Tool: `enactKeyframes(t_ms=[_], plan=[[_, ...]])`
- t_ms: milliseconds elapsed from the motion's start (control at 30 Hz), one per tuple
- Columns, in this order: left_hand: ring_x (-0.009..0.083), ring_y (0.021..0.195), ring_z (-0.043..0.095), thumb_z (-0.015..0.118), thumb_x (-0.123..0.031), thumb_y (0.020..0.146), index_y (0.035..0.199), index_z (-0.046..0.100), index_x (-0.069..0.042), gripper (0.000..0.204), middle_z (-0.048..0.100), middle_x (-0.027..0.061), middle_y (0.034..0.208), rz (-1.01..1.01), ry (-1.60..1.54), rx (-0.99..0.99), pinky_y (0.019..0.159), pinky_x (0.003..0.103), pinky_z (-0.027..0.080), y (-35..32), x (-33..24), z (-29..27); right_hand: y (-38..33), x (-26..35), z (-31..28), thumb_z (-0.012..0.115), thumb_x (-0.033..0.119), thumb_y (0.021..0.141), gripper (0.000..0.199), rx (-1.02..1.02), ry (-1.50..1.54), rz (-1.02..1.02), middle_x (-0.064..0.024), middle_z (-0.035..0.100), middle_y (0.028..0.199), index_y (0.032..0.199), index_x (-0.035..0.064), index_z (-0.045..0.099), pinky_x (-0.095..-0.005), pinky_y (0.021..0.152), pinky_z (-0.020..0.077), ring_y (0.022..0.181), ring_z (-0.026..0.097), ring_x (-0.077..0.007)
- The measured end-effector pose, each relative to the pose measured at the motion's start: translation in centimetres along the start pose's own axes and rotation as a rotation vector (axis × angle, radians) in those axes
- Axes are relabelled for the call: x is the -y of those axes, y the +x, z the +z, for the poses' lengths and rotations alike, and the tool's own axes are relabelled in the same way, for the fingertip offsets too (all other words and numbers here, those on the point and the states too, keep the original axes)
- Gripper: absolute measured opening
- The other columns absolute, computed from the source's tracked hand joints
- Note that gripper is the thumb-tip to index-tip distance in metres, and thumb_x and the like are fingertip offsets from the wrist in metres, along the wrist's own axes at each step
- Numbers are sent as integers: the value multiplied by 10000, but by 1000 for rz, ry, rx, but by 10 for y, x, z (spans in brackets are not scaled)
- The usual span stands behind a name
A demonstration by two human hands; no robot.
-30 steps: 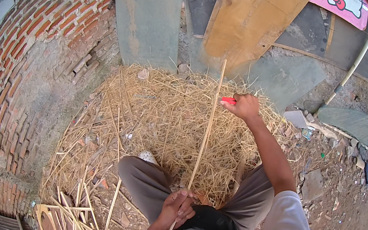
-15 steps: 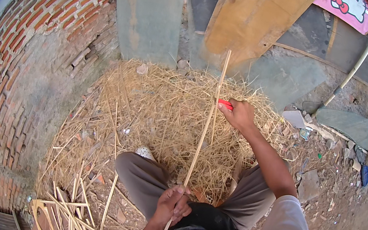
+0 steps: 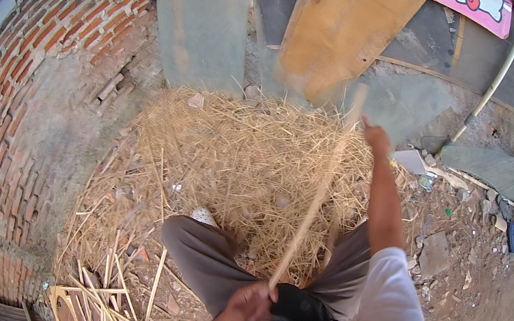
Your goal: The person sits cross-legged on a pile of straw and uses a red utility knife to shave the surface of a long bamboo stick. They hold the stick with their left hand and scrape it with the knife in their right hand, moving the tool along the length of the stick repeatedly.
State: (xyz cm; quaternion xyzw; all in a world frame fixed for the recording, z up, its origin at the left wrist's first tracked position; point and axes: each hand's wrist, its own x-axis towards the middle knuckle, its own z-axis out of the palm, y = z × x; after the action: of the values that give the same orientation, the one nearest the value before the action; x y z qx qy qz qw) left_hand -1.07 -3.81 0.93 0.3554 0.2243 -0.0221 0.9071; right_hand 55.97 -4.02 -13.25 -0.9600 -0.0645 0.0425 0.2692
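A long, thin pale strip, looking like split bamboo (image 3: 311, 217), slants from my lap up over the straw-like shavings (image 3: 240, 137). Near its lower end my left hand (image 3: 250, 306) is closed around it, at my crossed legs. My right hand (image 3: 376, 138), arm stretched far out, is beside the strip's upper end, which is smeared by motion. That hand looks closed, but blur hides its fingers and what they hold. Whether it touches the strip I cannot tell.
A bundle of similar strips (image 3: 104, 301) lies at my lower left. The brick wall (image 3: 54, 31) rises on the left. Beyond the shavings lean grey boards (image 3: 203, 32) and a brown board (image 3: 343, 32). A pale pipe (image 3: 498, 78) and rubble (image 3: 435, 251) are on the right.
My right hand has moved away from me and right, and its red tool no longer shows. The strip's upper end has swung right. My left hand has shifted slightly right and nearer.
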Motion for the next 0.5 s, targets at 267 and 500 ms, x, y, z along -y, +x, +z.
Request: enactKeyframes(t_ms=[267, 500], plan=[[93, 305, 247, 377, -265, 1044, 1013, 529, -34, 278, 332, -9, 456, 317, 43, -310, 399, 266, 262, 10, -50, -16, -73, 69, -65, 378, 755, 858, 797, -53, 17, -414, -234, 653, 727, 759, 34, 703, -468, 697, 512, 751, 666, -387], [78, 302, 233, 371, -263, 1047, 1009, 527, -34, 280, 323, -20, 452, 321, -82, -266, 393, 259, 233, 17, -46, -14, -163, 107, -71, 458, 698, 868, 678, 200, 165, -939, -152, 602, 591, 706, 68, 647, -450, 569, 485, 595, 625, -343]])
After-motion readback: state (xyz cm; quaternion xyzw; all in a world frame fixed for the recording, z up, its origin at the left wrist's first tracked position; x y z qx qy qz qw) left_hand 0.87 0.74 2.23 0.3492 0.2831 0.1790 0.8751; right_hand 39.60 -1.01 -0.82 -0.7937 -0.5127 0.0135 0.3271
